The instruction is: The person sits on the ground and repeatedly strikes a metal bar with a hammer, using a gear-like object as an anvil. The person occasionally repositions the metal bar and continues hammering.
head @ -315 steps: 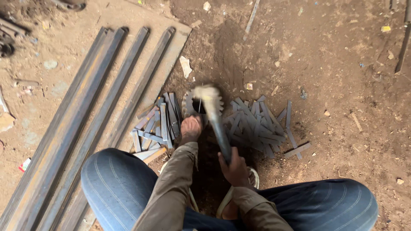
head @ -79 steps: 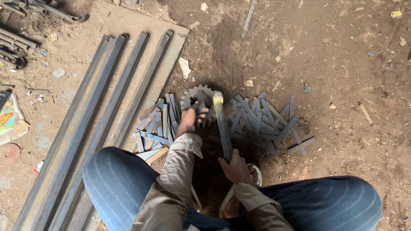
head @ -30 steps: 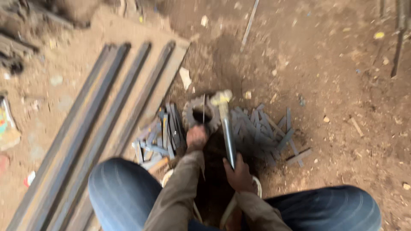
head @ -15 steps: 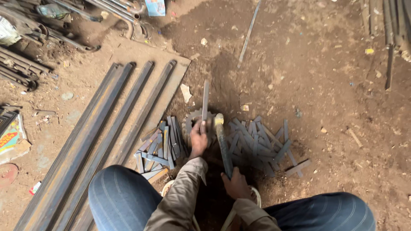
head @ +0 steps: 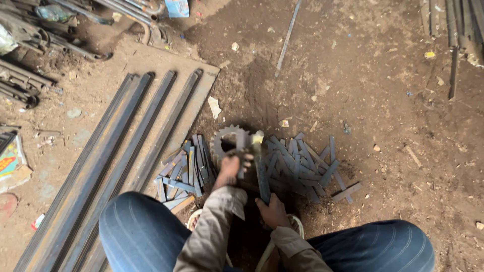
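Head view: the left hand [head: 229, 168] is closed around a short flat metal strip [head: 241, 151], pinning it on the toothed gear wheel [head: 224, 141] that lies on the dirt at 12 o'clock from the knees. The right hand [head: 272, 210] is clenched on the handle of a hammer [head: 260, 166], whose head sits on the strip. Long steel bars [head: 126, 151] lie at 10 o'clock, one heap of cut strips [head: 184, 174] left of the gear, another pile [head: 307, 163] at 2 o'clock. Both forearms reach forward between the knees.

The gear [head: 225, 142] is lying on the floor [head: 383, 100] between 2 piles of metal strips [head: 184, 174], with 4 long bars [head: 126, 156] lying further left.
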